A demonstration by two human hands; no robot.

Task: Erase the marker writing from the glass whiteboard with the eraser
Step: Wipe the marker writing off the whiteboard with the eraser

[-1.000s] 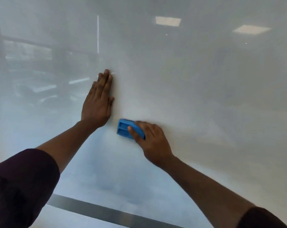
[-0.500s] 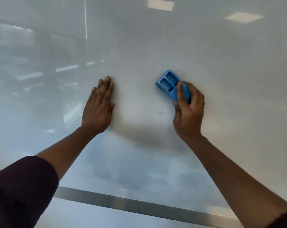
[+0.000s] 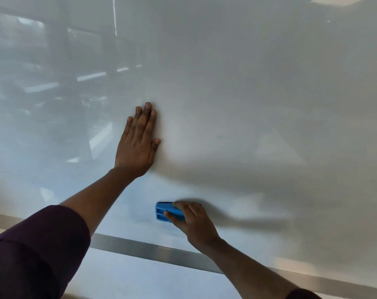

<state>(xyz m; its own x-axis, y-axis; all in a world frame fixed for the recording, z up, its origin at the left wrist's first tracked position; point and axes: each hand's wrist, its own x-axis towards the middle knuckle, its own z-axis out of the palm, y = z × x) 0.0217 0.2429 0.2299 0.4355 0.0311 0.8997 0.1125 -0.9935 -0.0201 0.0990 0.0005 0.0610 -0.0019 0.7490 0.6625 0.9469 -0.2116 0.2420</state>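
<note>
The glass whiteboard (image 3: 258, 93) fills the view, glossy white with room reflections on its left side. No marker writing shows on it. My left hand (image 3: 139, 143) lies flat against the glass near the middle, fingers together and pointing up. Lower down, my right hand (image 3: 190, 221) grips the blue eraser (image 3: 164, 213) and presses it to the board a little above the bottom rail. Fingers cover the eraser's right half.
A grey metal rail (image 3: 153, 250) runs along the board's lower edge, sloping down to the right. Below it is a pale wall strip. Ceiling light reflections sit at the top right of the glass.
My right hand has swept the eraser from upper right of the left hand down to the lower board near the rail. The left hand has stayed flat on the glass.
</note>
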